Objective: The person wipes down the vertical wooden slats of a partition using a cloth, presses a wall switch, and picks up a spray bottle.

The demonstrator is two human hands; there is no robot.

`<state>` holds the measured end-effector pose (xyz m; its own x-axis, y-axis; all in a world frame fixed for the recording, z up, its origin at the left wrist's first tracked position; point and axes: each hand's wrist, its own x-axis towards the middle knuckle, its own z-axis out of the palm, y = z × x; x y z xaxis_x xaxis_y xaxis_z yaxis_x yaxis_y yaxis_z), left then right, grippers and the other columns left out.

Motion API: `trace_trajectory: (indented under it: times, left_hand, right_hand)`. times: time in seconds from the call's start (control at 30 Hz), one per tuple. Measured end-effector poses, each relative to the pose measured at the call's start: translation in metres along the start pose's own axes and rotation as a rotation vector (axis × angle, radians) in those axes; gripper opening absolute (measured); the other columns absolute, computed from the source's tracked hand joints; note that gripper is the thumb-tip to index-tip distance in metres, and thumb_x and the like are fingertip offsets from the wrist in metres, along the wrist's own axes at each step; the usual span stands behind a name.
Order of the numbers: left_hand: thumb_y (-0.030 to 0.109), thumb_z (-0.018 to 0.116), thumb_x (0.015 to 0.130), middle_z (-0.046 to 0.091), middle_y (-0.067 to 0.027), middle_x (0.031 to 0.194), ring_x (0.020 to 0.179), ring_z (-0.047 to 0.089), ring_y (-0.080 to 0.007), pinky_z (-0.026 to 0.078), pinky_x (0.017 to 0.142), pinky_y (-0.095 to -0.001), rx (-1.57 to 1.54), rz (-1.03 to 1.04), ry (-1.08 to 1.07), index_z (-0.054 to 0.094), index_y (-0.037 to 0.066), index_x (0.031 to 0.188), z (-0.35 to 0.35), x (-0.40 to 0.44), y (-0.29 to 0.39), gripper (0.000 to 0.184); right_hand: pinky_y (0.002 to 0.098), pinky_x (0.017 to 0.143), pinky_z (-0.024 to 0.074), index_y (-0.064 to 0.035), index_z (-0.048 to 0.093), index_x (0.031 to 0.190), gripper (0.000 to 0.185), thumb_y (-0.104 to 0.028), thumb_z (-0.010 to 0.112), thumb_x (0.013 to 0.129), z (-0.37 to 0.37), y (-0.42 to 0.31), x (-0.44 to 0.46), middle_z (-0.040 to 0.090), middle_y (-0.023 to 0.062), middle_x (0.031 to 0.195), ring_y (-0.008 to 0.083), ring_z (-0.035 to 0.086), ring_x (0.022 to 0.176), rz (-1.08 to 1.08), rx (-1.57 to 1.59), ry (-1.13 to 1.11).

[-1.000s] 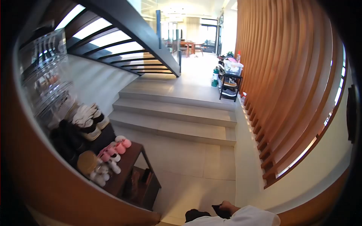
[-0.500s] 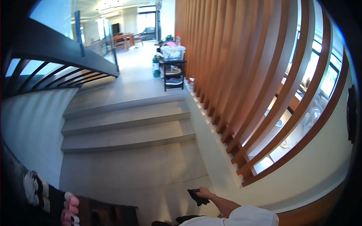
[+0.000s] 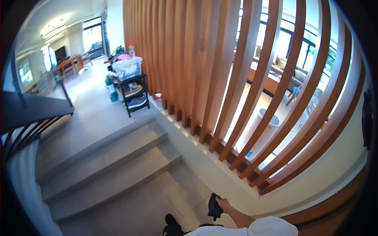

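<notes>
A crumpled black cloth (image 3: 214, 207) hangs from my right hand (image 3: 223, 203), whose fingers are closed round its upper edge. What kind of cloth it is, I cannot make out. My right arm reaches forward low in the view, with the cloth above the tiled floor beside the low white wall. Nowhere in view is my left hand. One of my feet (image 3: 171, 220), dark-covered, shows at the bottom edge.
Grey steps (image 3: 114, 165) rise ahead to a hallway. At their top stands a black shoe rack (image 3: 128, 98) holding shoes and a clear plastic bin (image 3: 128, 69). A green bottle (image 3: 111, 88) is beside it. Wooden slats (image 3: 197, 70) line the right; a dark railing (image 3: 35, 108) is left.
My view has swung to the right and nearer the steps, so the rack appears further left. The shoes at lower left have left view. The black cloth stays in my right hand.
</notes>
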<state>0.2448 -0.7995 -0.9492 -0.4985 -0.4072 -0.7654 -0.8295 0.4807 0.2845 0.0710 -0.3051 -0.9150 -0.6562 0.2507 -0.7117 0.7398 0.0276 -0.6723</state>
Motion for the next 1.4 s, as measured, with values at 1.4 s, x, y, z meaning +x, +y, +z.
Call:
trace_trajectory:
  times: [1.4]
  left_hand:
    - [0.003,0.059,0.087,0.063,-0.0107,0.075,0.048,0.063,-0.0175,0.052,0.039,-0.0336,1.044,1.468,-1.230,0.051,0.004,0.115,-0.176,-0.064,0.879,0.029]
  right_hand:
    - [0.0455,0.078,0.0527,-0.0083,0.069,0.106,0.035,-0.007,0.067,0.070,0.122,-0.515,-0.051,0.069,0.0193,0.090,0.0381,0.067,0.087,-0.393,-0.517,0.883]
